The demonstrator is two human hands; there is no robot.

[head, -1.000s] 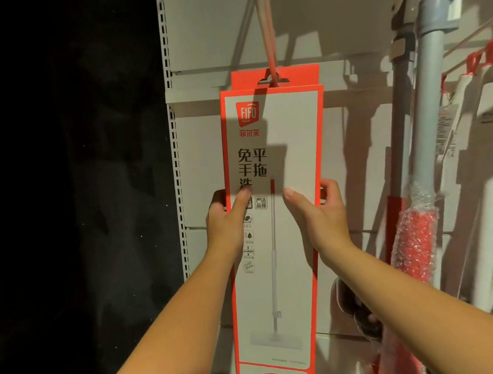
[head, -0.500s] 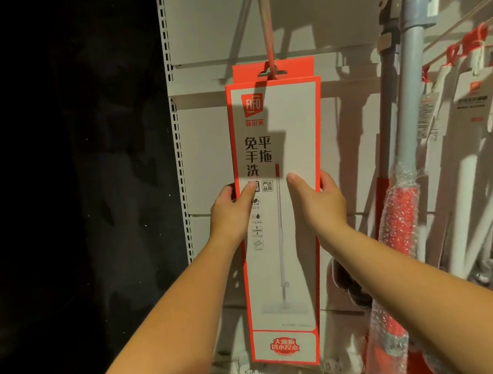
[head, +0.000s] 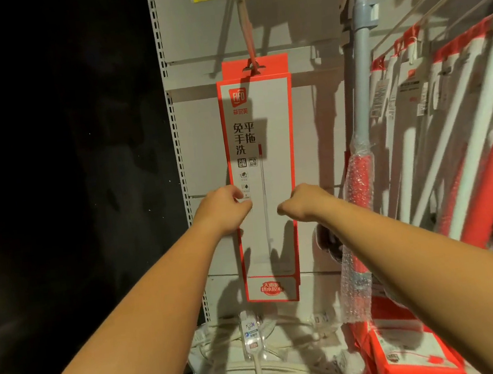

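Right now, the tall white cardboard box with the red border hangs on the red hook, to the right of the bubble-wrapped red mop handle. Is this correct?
The side is wrong. The tall white cardboard box with the red border hangs on the red hook, but to the left of the bubble-wrapped red mop handle, as the head view shows.
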